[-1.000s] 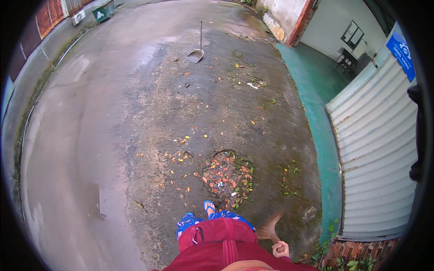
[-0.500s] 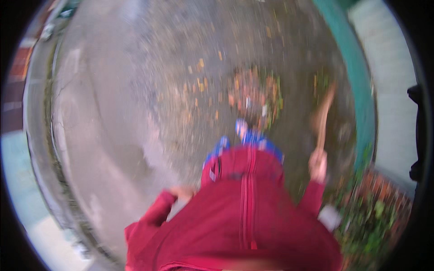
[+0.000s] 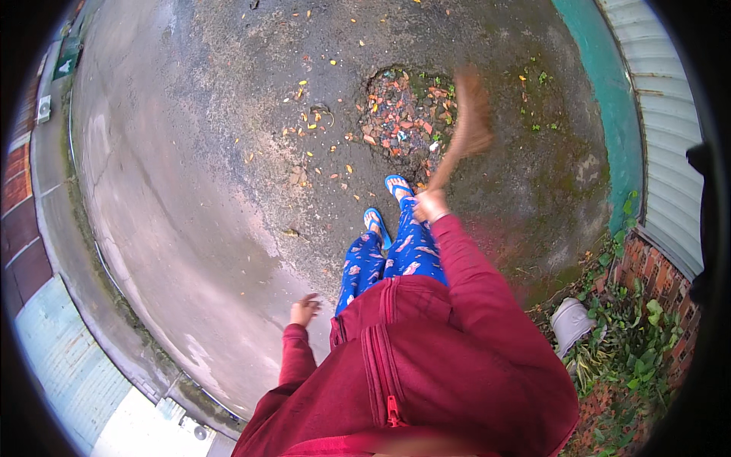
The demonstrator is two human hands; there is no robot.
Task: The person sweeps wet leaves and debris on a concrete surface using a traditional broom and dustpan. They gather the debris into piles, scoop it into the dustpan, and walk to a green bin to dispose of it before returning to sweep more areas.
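The right hand is clamped around the handle of a straw broom; its bristle head is smeared by motion, so its shape is hard to make out, and it hangs over the right edge of a pile of swept leaves and litter on the wet concrete ground. The left hand hangs beside the hip, fingers loosely curled, holding nothing. Half a second ago the whole view was blurred; now it is sharp, and the pile lies farther ahead of the blue sandals.
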